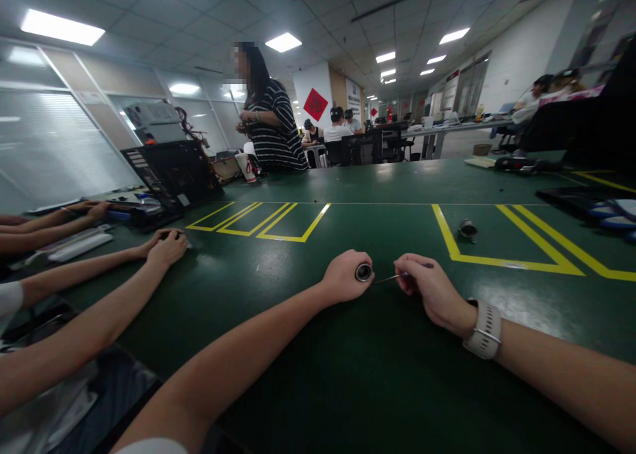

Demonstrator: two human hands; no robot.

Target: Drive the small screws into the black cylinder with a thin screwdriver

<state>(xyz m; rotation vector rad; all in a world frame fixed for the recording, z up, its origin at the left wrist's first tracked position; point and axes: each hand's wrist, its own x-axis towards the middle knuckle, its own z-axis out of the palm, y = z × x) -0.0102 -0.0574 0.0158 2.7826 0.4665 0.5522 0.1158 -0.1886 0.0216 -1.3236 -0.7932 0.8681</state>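
My left hand (346, 276) is closed around a small round metal part (363, 272), whose hollow dark opening faces me. Just to its right, my right hand (422, 285) pinches what looks like a thin screwdriver (391, 278). Its slim metal shaft points left at the metal part, and a bit of dark purplish handle shows past the fingers. The shaft's tip is close to my left hand; whether it touches the part I cannot tell. A second metal piece (468, 229), small and cylindrical, stands beyond my right hand inside a yellow-taped area.
Yellow tape (305, 232) marks outlines on the green table (298, 335). At left, a co-worker's hands (167, 247) rest on the table beside an open black computer case (173, 175). A paper cup (245, 167) stands near a standing person (273, 122). Dark gear (586, 199) lies right.
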